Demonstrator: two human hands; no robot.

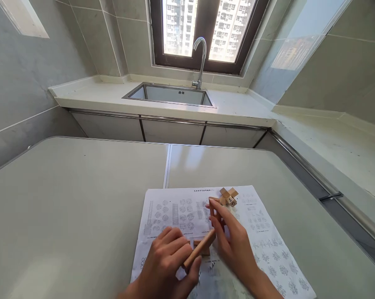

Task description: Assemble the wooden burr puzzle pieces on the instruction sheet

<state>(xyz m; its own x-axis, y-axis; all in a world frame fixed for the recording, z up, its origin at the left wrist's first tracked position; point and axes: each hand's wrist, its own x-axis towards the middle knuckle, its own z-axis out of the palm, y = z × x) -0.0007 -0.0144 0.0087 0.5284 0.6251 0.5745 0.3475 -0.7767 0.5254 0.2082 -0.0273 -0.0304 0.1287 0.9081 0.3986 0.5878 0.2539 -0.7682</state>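
Observation:
My left hand is closed around the lower end of a wooden stick, which slants up to the right. Fingers of my right hand are pinched on a small wooden piece, partly hidden behind them. Under the stick, another wooden block lies on the paper and is partly covered. Beyond my right fingertips sits an interlocked wooden puzzle with numbers marked on it. Both hands are above a printed instruction sheet covered in small diagrams.
The sheet lies on a pale folding table with a seam across it. Behind it are a counter with a sink, a faucet and a window. Another counter runs along the right.

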